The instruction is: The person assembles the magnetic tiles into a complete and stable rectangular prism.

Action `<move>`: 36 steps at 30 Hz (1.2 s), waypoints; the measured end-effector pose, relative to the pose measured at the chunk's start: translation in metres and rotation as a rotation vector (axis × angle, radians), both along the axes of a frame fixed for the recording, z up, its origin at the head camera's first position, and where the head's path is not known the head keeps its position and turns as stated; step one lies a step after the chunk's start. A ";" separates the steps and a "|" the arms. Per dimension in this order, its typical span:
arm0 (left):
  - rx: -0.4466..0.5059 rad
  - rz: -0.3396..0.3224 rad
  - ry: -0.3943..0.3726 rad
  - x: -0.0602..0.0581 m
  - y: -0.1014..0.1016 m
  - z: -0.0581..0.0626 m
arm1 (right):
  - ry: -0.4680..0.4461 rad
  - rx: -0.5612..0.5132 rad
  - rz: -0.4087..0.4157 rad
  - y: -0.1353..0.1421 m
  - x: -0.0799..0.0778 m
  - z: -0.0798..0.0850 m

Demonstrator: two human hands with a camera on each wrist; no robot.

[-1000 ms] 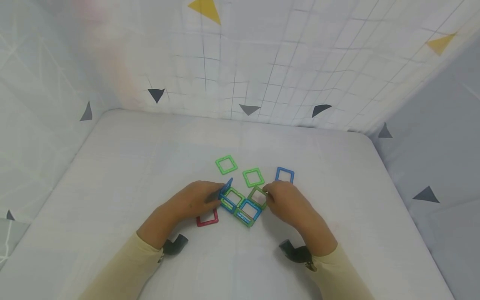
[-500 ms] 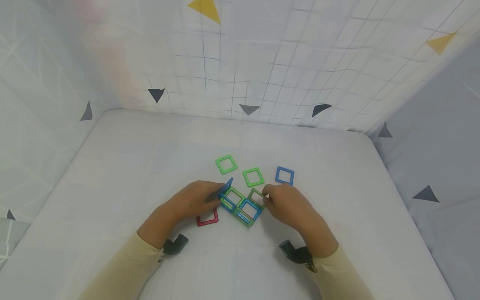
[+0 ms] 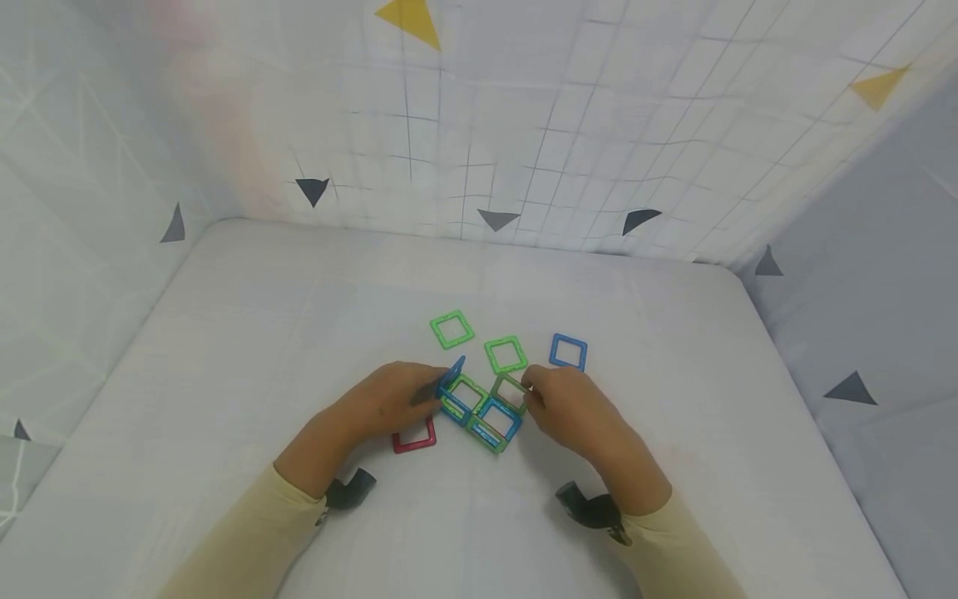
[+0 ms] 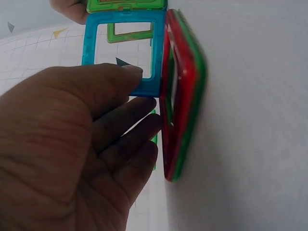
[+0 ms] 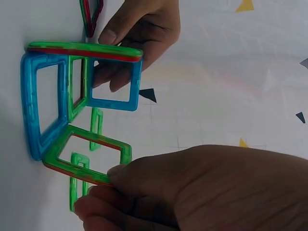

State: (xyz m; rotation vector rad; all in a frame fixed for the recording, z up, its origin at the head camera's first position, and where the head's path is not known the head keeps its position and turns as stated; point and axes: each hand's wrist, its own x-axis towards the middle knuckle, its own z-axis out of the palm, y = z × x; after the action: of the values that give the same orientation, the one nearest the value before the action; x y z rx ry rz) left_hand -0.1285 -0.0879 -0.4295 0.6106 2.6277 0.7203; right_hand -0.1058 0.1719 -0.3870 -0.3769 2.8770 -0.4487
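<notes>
Both hands are at a joined group of square magnetic tiles. My left hand point(image 3: 382, 405) pinches a blue magnetic tile point(image 4: 156, 55) between thumb and fingers; it stands up at the group's left end. My right hand point(image 3: 578, 412) pinches a green magnetic tile with a red layer point(image 5: 98, 135) by one edge. That tile is tilted, its far corner touching the flat blue tile point(image 5: 31, 108) in the right wrist view. A green tile point(image 5: 72, 113) and a green-and-red wall tile point(image 5: 84, 50) join the group. A red-and-green tile point(image 4: 185, 91) lies beside my left hand.
Two loose green tiles point(image 3: 437, 335) point(image 3: 491, 359) lie behind the group. A loose blue tile point(image 3: 552, 349) is beyond my right hand. White cloth covers the table point(image 3: 337, 274), and a patterned cloth wall point(image 3: 479, 108) rises at its back.
My right hand has shifted slightly left with the green tile, which is tilted more upright and sits closer to the group. The left hand stays in place on its blue tile.
</notes>
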 end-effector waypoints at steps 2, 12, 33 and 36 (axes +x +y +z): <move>0.002 -0.003 0.003 0.000 0.000 0.000 | 0.008 0.000 -0.004 -0.002 0.000 -0.001; -0.003 0.012 -0.002 0.001 0.003 -0.001 | 0.046 -0.051 0.017 -0.012 0.000 -0.007; 0.014 0.020 -0.018 0.001 0.003 -0.003 | 0.143 -0.146 0.052 -0.022 -0.002 -0.025; 0.021 0.008 0.000 0.000 0.002 -0.003 | 0.148 -0.152 0.053 -0.022 -0.002 -0.026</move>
State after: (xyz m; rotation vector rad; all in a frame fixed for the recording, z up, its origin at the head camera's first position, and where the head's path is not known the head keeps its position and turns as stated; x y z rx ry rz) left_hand -0.1286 -0.0857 -0.4329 0.6058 2.6268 0.7510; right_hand -0.1083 0.1500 -0.4129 -0.5315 2.9751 -0.6586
